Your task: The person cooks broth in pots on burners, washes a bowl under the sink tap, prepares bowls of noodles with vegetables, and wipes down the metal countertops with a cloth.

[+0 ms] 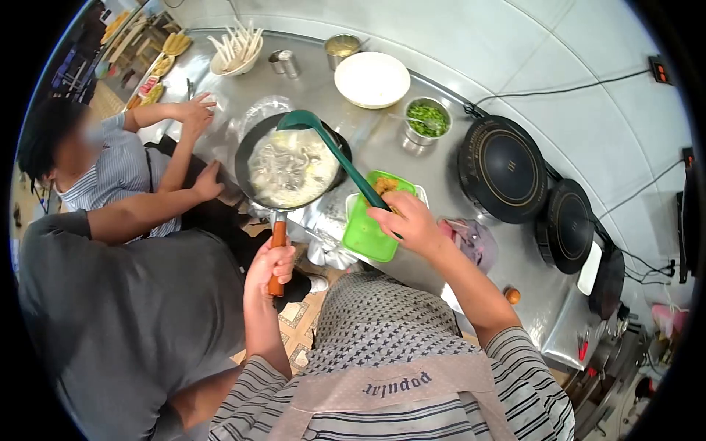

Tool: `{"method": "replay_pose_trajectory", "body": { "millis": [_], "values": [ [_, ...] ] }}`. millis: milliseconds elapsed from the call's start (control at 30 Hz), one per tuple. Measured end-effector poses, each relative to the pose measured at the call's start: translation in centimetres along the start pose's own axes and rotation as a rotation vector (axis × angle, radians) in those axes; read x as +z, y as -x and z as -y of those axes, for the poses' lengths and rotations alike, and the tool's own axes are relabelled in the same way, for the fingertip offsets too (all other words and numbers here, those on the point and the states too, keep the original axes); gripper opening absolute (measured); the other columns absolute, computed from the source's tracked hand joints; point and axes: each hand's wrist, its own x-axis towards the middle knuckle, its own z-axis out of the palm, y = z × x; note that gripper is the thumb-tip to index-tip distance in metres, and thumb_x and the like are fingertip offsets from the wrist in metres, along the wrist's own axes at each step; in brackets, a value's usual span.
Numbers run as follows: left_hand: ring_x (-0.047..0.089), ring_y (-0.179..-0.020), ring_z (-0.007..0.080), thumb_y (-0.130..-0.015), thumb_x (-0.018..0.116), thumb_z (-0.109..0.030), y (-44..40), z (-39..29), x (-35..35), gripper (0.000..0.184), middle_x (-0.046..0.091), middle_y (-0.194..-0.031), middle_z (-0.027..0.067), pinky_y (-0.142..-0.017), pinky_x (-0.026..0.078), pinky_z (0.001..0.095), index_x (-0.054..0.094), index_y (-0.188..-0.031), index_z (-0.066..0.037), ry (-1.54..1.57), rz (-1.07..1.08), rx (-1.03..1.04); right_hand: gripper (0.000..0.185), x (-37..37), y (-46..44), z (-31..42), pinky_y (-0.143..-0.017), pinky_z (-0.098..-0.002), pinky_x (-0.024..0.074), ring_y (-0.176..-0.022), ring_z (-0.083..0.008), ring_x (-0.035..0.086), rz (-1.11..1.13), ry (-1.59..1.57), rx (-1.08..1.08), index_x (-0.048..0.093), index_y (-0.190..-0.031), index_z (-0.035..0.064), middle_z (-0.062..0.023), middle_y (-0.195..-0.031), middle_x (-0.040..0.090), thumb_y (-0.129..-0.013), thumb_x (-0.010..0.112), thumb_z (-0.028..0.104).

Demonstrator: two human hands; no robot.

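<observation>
1. The left hand [271, 266] is wrapped around the orange-brown wooden handle [278, 246]; the right hand [406, 224] is folded tightly on the dark-green ladle [347, 163]. I watch both from far away, through the head camera.

2. The silver metal table [548, 309] carries the vessels and extends to the right. On the left, a co-worker in a dark-grey shirt [147, 287] is near the left forearm. In my judgement, if this person leaned across, a bump could shake the pan.

3. The wide, round, black metal pan [257, 130] is in front of the left hand, near the table edge. I cannot tell how it is supported. If the wrist turned, the pale liquid with greyish pieces [290, 173] could spill over the rim, also toward the co-worker's hand [208, 181] beside it.

4. The light-green rectangular plastic tray [371, 235] is just below the right hand; a wet ladle carried above it could drip there.

5. The ladle's head is at the far rim; pressing there could, I think, tip the pan.
</observation>
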Motion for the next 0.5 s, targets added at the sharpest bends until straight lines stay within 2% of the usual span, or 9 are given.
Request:
{"method": "replay_pose_trajectory", "body": {
  "millis": [67, 200, 333, 500],
  "values": [
    [0.032, -0.036, 0.0017, -0.08, 0.058, -0.004, -0.1, 0.1, 0.1, 0.016, 0.037, -0.055, -0.006, -0.031, 0.027, 0.0191, 0.046, -0.085, -0.012, 0.016, -0.014, -0.011, 0.036, 1.6, -0.5, -1.5, -0.059, -0.0334, 0.0463, -0.074, -0.0264, 0.056, 0.058, 0.08, -0.076, 0.062, -0.098, 0.0108, -0.0097, -0.083, 0.054, -0.063, 0.066, 0.004],
    [0.032, -0.036, 0.0019, -0.08, 0.058, -0.004, -0.3, 0.0, 0.1, 0.016, 0.037, -0.055, -0.0056, -0.031, 0.026, 0.0194, 0.045, -0.084, -0.012, 0.038, -0.012, -0.008, 0.034, 3.6, 0.7, -1.2, -0.059, -0.0345, 0.0464, -0.073, -0.0269, 0.056, 0.04, 0.024, -0.019, 0.061, -0.097, 0.0098, -0.0118, -0.084, 0.054, -0.064, 0.067, 0.006],
    [0.031, -0.036, 0.0024, -0.079, 0.057, -0.003, 0.0, 0.0, 0.2, 0.016, 0.037, -0.056, -0.0049, -0.032, 0.026, 0.0198, 0.044, -0.083, -0.012, 0.026, -0.044, 0.011, 0.029, 5.9, 2.4, 0.8, -0.059, -0.0346, 0.0457, -0.071, -0.0261, 0.056, -0.123, -0.053, 0.146, 0.062, -0.092, 0.0093, -0.0105, -0.083, 0.054, -0.065, 0.069, 0.004],
    [0.032, -0.037, 0.0027, -0.078, 0.057, -0.003, 0.3, -0.4, 0.3, 0.017, 0.037, -0.055, -0.0044, -0.032, 0.026, 0.0202, 0.043, -0.08, -0.012, 0.006, -0.102, 0.008, 0.024, 7.4, 1.4, 3.4, -0.063, -0.0332, 0.0463, -0.072, -0.025, 0.055, -0.164, -0.18, 0.285, 0.06, -0.09, 0.0083, -0.0098, -0.085, 0.051, -0.068, 0.072, 0.008]
  ]
}}
